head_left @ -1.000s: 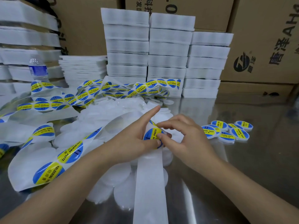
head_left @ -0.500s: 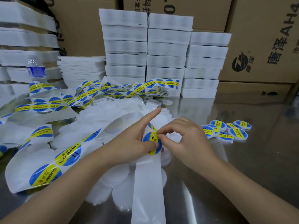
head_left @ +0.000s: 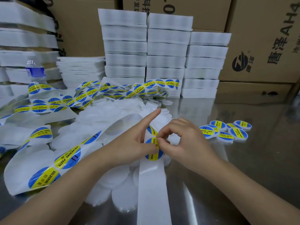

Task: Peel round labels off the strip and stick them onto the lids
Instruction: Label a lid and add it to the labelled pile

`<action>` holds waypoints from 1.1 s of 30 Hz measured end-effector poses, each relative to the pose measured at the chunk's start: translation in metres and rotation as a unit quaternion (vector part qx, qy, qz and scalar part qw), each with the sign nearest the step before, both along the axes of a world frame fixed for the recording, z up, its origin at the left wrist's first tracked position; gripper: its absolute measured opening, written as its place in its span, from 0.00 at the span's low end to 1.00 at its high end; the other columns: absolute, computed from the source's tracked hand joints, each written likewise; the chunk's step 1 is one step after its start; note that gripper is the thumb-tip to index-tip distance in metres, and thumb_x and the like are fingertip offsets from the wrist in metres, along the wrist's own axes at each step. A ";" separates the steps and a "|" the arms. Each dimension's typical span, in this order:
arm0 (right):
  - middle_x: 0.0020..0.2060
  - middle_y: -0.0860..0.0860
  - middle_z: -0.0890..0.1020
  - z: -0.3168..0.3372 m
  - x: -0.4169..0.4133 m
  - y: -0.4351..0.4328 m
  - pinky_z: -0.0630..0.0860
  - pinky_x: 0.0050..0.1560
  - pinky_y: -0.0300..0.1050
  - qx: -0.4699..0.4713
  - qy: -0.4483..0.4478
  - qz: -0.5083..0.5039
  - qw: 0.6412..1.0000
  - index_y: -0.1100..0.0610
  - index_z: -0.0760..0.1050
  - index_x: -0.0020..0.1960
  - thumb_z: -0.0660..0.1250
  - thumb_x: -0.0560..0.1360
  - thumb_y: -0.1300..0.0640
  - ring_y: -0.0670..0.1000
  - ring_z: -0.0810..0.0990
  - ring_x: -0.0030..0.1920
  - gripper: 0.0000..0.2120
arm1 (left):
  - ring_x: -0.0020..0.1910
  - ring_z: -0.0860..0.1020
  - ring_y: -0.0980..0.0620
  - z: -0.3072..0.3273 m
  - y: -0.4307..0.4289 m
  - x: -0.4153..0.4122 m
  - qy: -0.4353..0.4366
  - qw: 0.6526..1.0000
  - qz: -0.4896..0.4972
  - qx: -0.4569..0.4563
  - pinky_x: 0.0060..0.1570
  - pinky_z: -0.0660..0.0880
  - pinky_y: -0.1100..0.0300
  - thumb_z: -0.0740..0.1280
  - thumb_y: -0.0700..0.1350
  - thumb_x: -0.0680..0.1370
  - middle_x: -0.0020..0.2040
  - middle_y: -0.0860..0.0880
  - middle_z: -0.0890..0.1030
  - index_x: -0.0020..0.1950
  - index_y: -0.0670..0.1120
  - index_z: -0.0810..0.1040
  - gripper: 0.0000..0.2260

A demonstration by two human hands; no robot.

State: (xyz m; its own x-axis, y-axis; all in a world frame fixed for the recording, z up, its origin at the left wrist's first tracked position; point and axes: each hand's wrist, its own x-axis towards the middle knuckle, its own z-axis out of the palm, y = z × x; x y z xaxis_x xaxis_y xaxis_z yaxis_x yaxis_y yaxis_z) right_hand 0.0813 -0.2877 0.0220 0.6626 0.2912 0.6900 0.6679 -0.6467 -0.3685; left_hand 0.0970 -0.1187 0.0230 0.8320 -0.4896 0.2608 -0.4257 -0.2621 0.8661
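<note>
Over the counter point(head_left: 243, 176), my right hand point(head_left: 186, 140) pinches the round label point(head_left: 152, 154) at its right edge. My left hand point(head_left: 129, 143) clamps the strip point(head_left: 152, 192), which runs toward me.

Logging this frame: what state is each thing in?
Label, on strip, edge pinched.
Strip, gripped, near end bare.
Left hand, grips strip.
Right hand, pinches label.
Right lids, labelled, heaped.
Middle lids, bare, piled.
Bottle, upright.

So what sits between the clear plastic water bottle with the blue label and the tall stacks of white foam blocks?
In the head view, a lower pile of thin white sheets stands between the water bottle and the foam block stacks.
</note>
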 end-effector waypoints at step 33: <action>0.39 0.46 0.78 -0.003 0.047 -0.042 0.72 0.45 0.45 0.197 0.223 -0.174 0.939 0.52 0.70 0.62 0.67 0.72 0.57 0.47 0.76 0.42 0.19 | 0.28 0.73 0.57 0.014 0.014 0.022 0.001 0.942 0.261 -0.213 0.32 0.78 0.65 0.61 0.31 0.77 0.25 0.53 0.69 0.59 0.60 0.75 0.24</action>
State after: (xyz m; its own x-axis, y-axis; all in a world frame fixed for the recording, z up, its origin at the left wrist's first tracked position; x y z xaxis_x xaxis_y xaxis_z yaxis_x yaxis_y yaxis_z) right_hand 0.1283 -0.3293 0.0188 0.9188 -0.2159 0.3305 0.1643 -0.5520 -0.8175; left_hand 0.1194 -0.1046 0.0365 0.9314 0.1341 0.3385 -0.3328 -0.0632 0.9409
